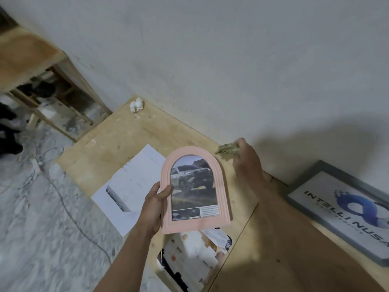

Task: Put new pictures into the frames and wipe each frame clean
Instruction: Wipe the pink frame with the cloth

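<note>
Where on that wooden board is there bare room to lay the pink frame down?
Bare wood lies between the crumpled tissue and the white sheet, and nearer, between the grey frame and the magazine. It is crowded under the pink frame, where sheet and magazine lie.

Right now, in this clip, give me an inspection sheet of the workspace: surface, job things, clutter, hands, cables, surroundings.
Surface: wooden table, pale, scuffed, against a wall.
Job's things: pink arched frame with a car picture in it; grey frame lying flat by the wall; green cloth.
Clutter: white paper sheet; loose printed pictures at the near edge; crumpled tissue at the far corner.
Hands: left hand grips the pink frame's edge; right hand closed on the cloth.
Cables: a cable runs across the floor.
Surroundings: marbled floor; wooden shelf at far left.
</note>
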Available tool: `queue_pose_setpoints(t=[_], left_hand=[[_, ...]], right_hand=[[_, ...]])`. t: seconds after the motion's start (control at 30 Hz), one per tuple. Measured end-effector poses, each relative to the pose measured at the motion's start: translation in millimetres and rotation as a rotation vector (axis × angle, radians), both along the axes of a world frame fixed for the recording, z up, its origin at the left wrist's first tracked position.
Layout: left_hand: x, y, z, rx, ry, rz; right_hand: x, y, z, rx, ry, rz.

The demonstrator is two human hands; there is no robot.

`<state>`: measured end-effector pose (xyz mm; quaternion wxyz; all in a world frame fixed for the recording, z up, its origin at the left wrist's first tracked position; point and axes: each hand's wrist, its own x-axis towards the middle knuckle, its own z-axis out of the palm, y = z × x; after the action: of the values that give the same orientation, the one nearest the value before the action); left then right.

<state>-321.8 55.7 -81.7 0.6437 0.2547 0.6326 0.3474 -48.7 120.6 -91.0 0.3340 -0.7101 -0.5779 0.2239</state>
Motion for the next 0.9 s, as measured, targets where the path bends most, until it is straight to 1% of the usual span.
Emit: queue_pose_setpoints(t=[0.1,0.13,0.2,0.23,0.27,0.33,0.37,0.43,0.47,0.53,0.57,0.6,0.63,0.67,0.7,0.73,0.77,0.8,0.83,0.9], left_hand=[[8.2,-3.6,12.5,0.046,-0.016,-0.047],[9.3,-5.2,15.3,0.058,-0.021,-0.059],[8.1,-11.2,21.5,0.099,-0.027,-0.074],[5.0,-16.2,23.8,0.119,-0.029,-0.064],[-0.9,-22.1,26.0,0.129,-0.037,-0.052],[-14.5,-33.7,27.7,0.146,-0.049,-0.02],[-24.1,-41.1,31.2,0.158,-0.065,-0.017],[-40.7,-52.0,37.5,0.173,-0.05,-0.026],[-48.8,-55.9,39.9,0.184,-0.037,-0.031],[-62.8,-62.7,47.8,0.214,-0.029,-0.044],[-67.9,-65.1,52.5,0.233,-0.014,-0.066],[-73.4,-68.9,59.7,0.254,-0.01,-0.102],[-78.5,-73.0,68.1,0.285,-0.008,-0.145],[-80.4,-76.2,77.0,0.313,-0.006,-0.18],[-80.7,-78.7,84.4,0.337,-0.009,-0.213],[-82.6,-82.8,93.1,0.354,-0.018,-0.238],[-81.9,-85.8,100.0,0.374,-0.034,-0.269],[-81.0,-88.6,105.2,0.388,-0.043,-0.296],[-81.0,-93.0,111.3,0.413,-0.051,-0.316],[-85.0,-99.7,121.9,0.46,-0.056,-0.28]], right_hand=[[-28.3,-3.7,28.1,0.349,-0.285,0.18],[-38.5,-7.6,34.1,0.406,-0.389,0.215],[-56.6,-24.7,35.1,0.423,-0.589,0.25],[-64.6,-37.2,32.5,0.42,-0.66,0.225],[-71.1,-52.9,30.6,0.409,-0.692,0.194],[-79.9,-88.2,28.2,0.383,-0.686,0.179],[-86.5,-110.8,30.3,0.354,-0.677,0.223],[-99.4,-154.7,39.0,0.234,-0.628,0.344],[-106.8,-173.5,45.0,0.142,-0.58,0.391],[-121.1,-202.7,59.7,-0.075,-0.485,0.411],[-125.1,-209.7,67.4,-0.147,-0.41,0.383],[-129.3,-213.5,78.1,-0.172,-0.307,0.333],[-134.5,-214.3,93.9,-0.142,-0.197,0.259],[-137.6,-210.8,110.2,-0.049,-0.111,0.156],[-139.8,-203.4,125.4,0.085,-0.077,0.03],[-143.5,-194.2,141.7,0.222,-0.091,-0.086],[-146.7,-182.4,153.7,0.317,-0.129,-0.173],[-152.7,-171.1,164.0,0.37,-0.17,-0.214],[-162.1,-163.4,171.8,0.399,-0.209,-0.208],[-186.6,-159.9,176.4,0.442,-0.27,-0.094]])
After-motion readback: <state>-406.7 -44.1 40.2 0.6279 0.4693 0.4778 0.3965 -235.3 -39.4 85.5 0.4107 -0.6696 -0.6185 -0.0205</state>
